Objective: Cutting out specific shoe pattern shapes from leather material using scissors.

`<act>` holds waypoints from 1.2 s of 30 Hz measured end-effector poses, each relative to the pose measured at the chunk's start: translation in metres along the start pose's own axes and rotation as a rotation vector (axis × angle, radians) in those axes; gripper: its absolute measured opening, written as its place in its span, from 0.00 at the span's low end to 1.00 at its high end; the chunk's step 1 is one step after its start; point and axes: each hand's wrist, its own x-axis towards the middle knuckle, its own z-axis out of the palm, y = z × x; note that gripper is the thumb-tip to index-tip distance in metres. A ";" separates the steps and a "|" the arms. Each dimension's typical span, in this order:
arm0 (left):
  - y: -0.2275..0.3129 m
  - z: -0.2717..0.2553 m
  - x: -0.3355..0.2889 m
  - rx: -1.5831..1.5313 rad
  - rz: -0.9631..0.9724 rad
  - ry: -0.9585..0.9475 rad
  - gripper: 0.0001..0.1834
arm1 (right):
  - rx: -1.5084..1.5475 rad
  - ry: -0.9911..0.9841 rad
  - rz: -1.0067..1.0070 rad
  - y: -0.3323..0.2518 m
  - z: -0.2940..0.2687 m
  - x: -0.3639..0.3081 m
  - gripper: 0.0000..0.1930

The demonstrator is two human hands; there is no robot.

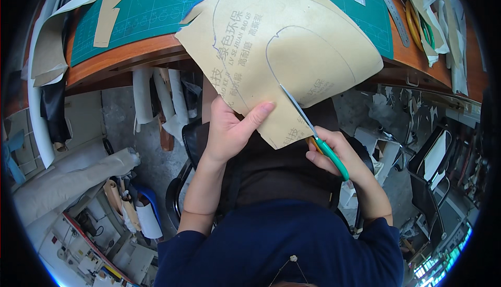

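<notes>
A large tan sheet [308, 52], printed with dark characters and marked with curved pen outlines, is held up between me and the table, its far part over the green mat. My left hand [236, 130] pinches its near left edge, thumb on top and fingers underneath. My right hand [334, 154] is closed round a pair of scissors [327, 154] with one green and one orange handle. One blade lies over the sheet near the lower end of an inner pen curve; the other blade is hidden beneath. The scissors point away from me, up and left.
A green cutting mat [151, 5] covers much of the wooden table [125, 60]. Metal rulers [389, 7] and a second pair of scissors [427, 31] lie at the right. A tan offcut [108, 15] rests at the left. Rolls of material [78, 180] stand left; a black chair [430, 167] is at right.
</notes>
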 end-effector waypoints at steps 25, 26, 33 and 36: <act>-0.007 0.012 -0.013 -0.137 -0.068 0.005 0.13 | 0.132 -0.026 0.052 -0.014 0.010 0.006 0.07; -0.007 0.013 -0.014 -0.131 -0.075 -0.004 0.13 | 0.134 -0.025 0.052 -0.010 0.011 0.006 0.07; -0.002 0.007 -0.017 -0.081 -0.137 -0.030 0.19 | 0.141 0.028 -0.091 0.002 0.016 0.006 0.08; 0.002 -0.022 0.004 -0.082 -0.166 -0.174 0.33 | 0.064 0.010 -0.077 0.001 0.005 0.001 0.08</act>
